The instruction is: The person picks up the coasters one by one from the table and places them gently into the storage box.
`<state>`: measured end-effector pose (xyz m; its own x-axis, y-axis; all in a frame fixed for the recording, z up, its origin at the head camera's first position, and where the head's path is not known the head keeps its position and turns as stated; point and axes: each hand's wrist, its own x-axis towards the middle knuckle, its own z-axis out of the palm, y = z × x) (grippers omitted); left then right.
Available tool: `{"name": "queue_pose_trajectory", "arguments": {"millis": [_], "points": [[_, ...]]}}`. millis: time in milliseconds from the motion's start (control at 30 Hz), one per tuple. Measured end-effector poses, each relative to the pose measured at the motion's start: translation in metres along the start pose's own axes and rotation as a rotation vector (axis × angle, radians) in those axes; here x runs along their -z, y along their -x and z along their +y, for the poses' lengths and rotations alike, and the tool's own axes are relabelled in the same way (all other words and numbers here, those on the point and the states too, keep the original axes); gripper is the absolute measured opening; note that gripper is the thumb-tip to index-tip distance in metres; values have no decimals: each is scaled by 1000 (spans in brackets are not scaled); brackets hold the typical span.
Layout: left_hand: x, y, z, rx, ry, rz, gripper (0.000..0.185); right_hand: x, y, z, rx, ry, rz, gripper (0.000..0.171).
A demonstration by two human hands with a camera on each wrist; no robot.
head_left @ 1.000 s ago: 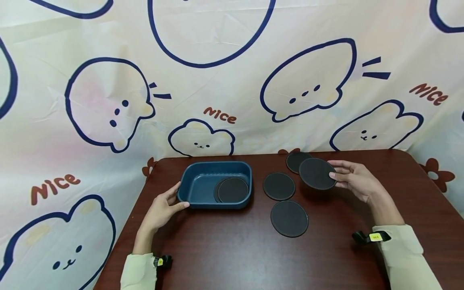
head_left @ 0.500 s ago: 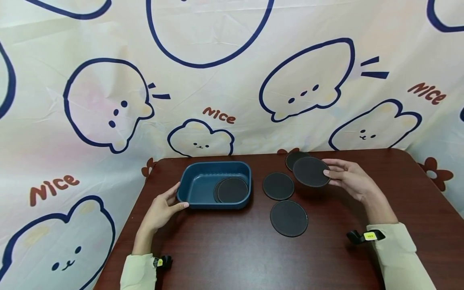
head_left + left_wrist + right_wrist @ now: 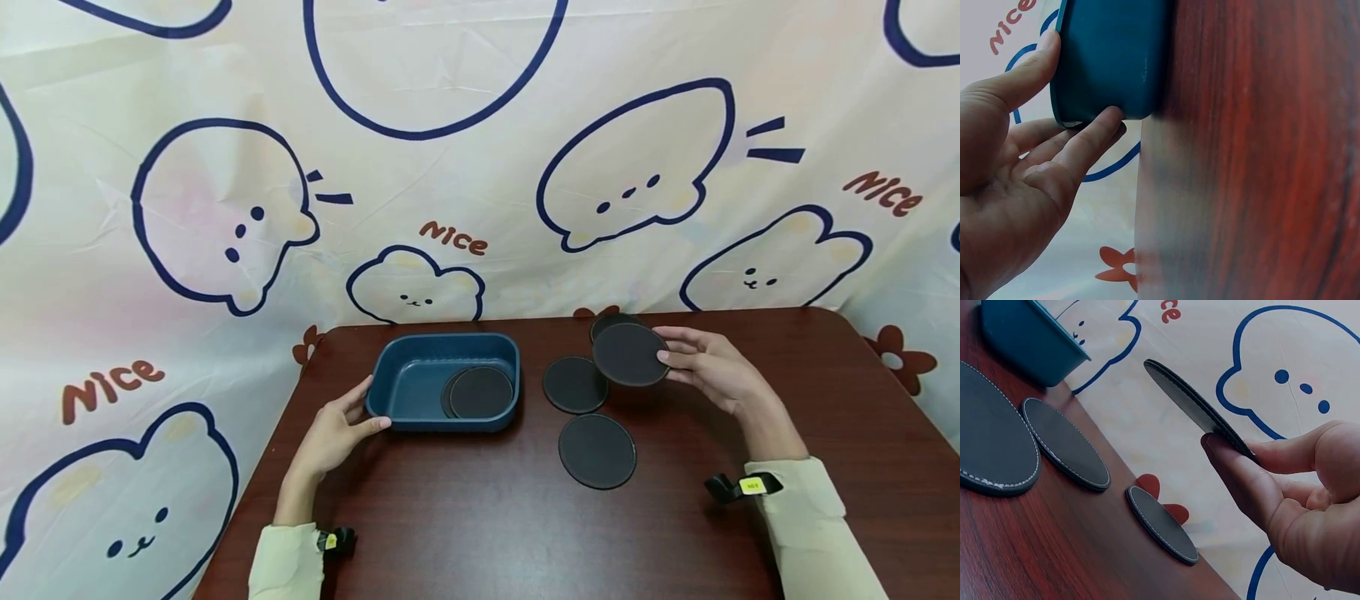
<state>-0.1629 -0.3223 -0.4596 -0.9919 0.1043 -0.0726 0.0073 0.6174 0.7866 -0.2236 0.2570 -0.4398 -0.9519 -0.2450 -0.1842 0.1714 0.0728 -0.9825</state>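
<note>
- One coaster [image 3: 630,354] pinched at its rim by right hand [image 3: 705,371] fingers, aloft near bench's far edge.
- Keep it level; clear tray [image 3: 390,371] wall.
- Left hand [image 3: 337,433], fingers straight, braces tray's corner.

Support surface: dark reddish-brown wooden table [image 3: 465,517], wood-grain finish, rounded corners, its far edge against a printed cartoon backdrop. Resting directly on it: one blue rectangular tray [image 3: 405,379] at left-centre; three round black coasters with stitched edges, the near coaster [image 3: 597,451] right of centre, the middle coaster [image 3: 573,384] just beside the tray, the far coaster [image 3: 1161,523] near the back edge, largely hidden in the head view.
</note>
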Motion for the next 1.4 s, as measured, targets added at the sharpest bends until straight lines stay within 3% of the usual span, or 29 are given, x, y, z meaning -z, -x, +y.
{"name": "queue_pose_trajectory", "arguments": {"millis": [1400], "points": [[-1, -1, 2, 13, 1, 1, 84, -70, -28, -11, 17, -62, -46, 63]]}}
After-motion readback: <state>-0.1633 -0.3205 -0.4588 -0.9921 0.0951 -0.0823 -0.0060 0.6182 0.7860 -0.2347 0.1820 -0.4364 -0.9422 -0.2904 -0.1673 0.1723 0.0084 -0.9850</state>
